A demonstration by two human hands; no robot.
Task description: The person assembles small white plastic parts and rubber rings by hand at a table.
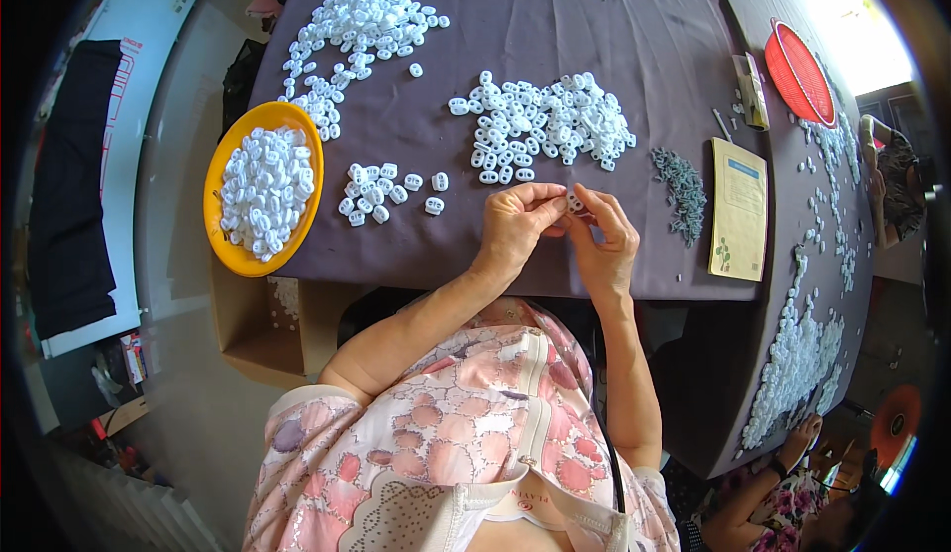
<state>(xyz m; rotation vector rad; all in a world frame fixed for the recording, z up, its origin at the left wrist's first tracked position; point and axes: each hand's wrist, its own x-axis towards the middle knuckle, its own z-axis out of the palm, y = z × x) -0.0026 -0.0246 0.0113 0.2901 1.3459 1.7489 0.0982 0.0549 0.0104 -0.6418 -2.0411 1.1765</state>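
Note:
Near the front edge of the table, both my hands meet at one small white two-holed plastic cord lock (575, 202). My left hand (517, 223) pinches it between thumb and forefinger. From the other side, my right hand (606, 238) closes its fingertips on the same piece. Just beyond my hands spreads a pile of similar white cord locks (545, 121). A smaller group of them (371, 190) lies to the left. On the right is a heap of small dark grey pieces (681, 190), too small to make out well.
An orange bowl (315, 170) full of white pieces stands at the table's left edge, above a cardboard box (258, 339). More pieces (371, 12) lie at the far left. At right are a tan packet (738, 215), a red basket (797, 71) and other people working.

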